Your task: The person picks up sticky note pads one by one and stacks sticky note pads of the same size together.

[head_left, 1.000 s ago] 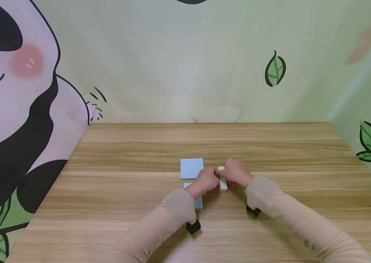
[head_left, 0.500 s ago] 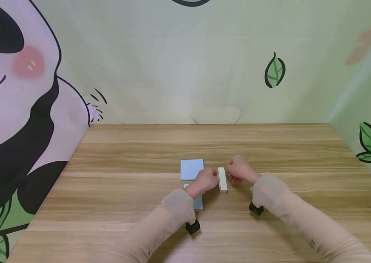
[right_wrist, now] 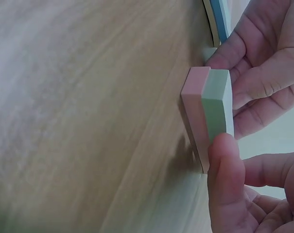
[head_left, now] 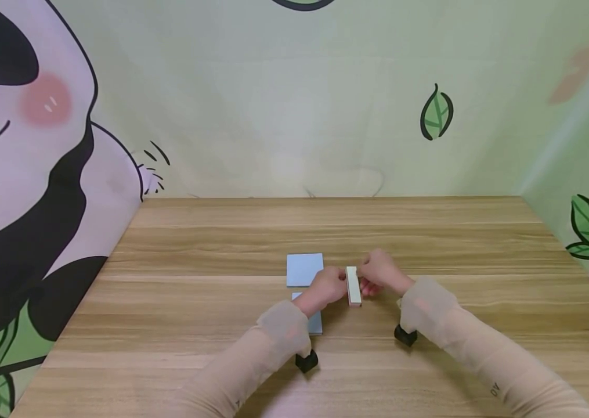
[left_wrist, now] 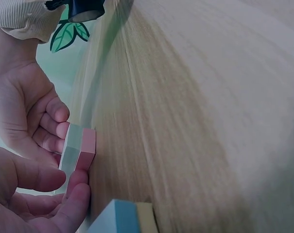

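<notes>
A narrow stack, a pale green block (head_left: 352,281) on top of a pink block (right_wrist: 195,90), lies on the wooden table; they look like strip sticky note pads. My left hand (head_left: 328,284) is at the stack's left side, with curled fingers and thumb right at its edge. My right hand (head_left: 382,271) meets the far part of its right side, a fingertip (right_wrist: 225,150) against the green pad. Left of the stack lies a square blue pad (head_left: 304,270). Nearer, another blue pad (head_left: 316,323) is partly hidden under my left wrist; a yellowish layer shows beneath blue in the left wrist view.
The wooden table (head_left: 210,249) reaches back to a wall covering (head_left: 252,116) printed with a panda and leaves. Black wrist devices (head_left: 307,361) hang below both sleeves, close over the tabletop.
My right hand first drew back to the right from the stack's far end, then came back in to its right side. The left hand stayed at the left side.
</notes>
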`<state>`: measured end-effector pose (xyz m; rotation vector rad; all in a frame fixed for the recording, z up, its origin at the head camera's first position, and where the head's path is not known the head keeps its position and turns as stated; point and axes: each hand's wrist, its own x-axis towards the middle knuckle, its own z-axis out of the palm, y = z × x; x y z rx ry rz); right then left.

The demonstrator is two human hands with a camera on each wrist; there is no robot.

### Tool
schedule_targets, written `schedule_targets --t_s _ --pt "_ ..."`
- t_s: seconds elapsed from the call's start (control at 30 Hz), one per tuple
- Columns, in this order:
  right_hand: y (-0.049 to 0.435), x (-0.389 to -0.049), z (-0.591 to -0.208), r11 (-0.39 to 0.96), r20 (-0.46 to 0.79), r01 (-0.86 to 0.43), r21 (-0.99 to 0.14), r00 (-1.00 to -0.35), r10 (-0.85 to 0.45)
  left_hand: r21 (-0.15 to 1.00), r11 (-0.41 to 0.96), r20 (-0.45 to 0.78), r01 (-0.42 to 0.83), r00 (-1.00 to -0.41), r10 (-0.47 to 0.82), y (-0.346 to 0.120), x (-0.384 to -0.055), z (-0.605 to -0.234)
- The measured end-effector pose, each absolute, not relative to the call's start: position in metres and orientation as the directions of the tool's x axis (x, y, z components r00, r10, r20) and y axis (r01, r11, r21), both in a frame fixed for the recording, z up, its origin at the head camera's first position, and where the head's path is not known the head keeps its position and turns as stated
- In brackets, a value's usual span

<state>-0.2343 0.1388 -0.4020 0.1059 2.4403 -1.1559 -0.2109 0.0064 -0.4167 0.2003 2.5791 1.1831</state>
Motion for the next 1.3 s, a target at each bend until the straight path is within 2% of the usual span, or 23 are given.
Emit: schedule_targets --t_s 0.33,1.0,1.3 --pt "0.1369 -0.2339 -0.4032 0.640 -0.415 0.243 -0.729 -0.901 -0.130 0.764 0.645 -0.226 -0.013 -0.942 0.248 0.0066 -0.2116 -0.4175" --pt "0.1360 -0.2337 -0.4033 0.691 -0.355 0.168 -0.703 -0.925 -0.136 0.746 0.665 -0.185 0.042 -0.946 0.268 0.0066 -0.2102 -0.4172" --pt "0.1353 -0.2348 -0.4040 0.733 -0.333 0.123 -0.669 -0.931 -0.148 0.765 0.643 -0.204 0.023 -0.939 0.277 0.0065 -0.2085 -0.4148"
